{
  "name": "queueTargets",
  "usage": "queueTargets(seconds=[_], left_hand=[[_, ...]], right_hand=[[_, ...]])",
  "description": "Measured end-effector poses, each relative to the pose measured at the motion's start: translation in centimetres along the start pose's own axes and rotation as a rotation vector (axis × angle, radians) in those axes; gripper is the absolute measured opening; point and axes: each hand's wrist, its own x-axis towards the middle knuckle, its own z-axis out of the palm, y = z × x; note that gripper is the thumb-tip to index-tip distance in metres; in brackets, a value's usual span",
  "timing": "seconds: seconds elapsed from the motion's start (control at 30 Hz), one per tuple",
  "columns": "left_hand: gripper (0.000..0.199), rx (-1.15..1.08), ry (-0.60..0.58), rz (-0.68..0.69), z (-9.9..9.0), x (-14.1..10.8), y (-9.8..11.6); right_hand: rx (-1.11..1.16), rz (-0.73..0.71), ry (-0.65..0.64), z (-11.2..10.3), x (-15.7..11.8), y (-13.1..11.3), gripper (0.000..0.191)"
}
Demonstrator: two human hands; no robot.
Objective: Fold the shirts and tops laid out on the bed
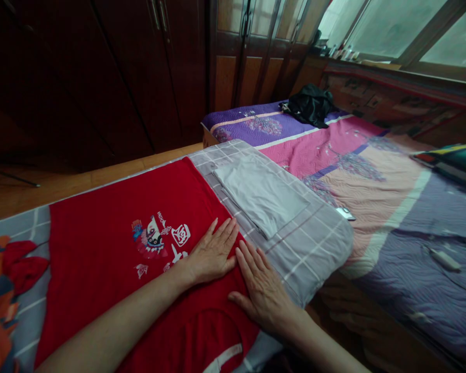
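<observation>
A red T-shirt (101, 223) with a printed mask figure and white characters lies spread out on a grey checked ironing-board-like surface (318, 243). My left hand (213, 251) rests flat on the shirt beside the print, fingers stretched and close together. Just to its right, my right hand (262, 290) lies flat at the shirt's edge, its fingertips almost meeting the left hand and its thumb on the red cloth. Neither hand grips anything. Beyond the hands, a folded light grey garment (264, 189) lies on the checked cloth.
Orange and blue clothing (0, 295) lies at the left edge. To the right is a bed with a purple, pink and peach quilt (368, 207), bearing a black garment (310, 106), a phone (345, 213) and a white corded device (446, 260). Dark wardrobes (140, 67) line the back.
</observation>
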Motion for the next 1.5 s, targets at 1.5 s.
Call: queueTargets(seconds=[1.5], left_hand=[[0.055,-0.052,-0.017,-0.271,-11.3,-10.6,-1.5]], right_hand=[[-0.028,-0.414,0.078,-1.8,-1.1,5.5,0.067]])
